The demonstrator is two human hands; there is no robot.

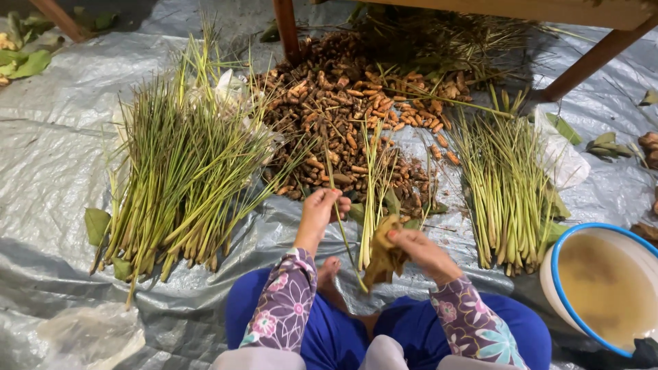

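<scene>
My left hand [320, 211] grips a long green lemongrass stalk [337, 205] that runs from the root pile down toward my lap. My right hand [419, 248] pinches a brown, withered leaf [384, 259] beside a small bunch of stalks [372, 199] lying in front of me. A pile of orange-brown turmeric roots [356, 116] spreads beyond both hands. My bare foot [327, 273] shows between my knees, and my sleeves are floral.
A large heap of lemongrass [178, 171] lies at the left and a tidier bundle [504, 185] at the right, all on a grey plastic sheet [48, 157]. A white basin with a blue rim [552, 264] holds murky water at the lower right. Wooden table legs [286, 27] stand behind.
</scene>
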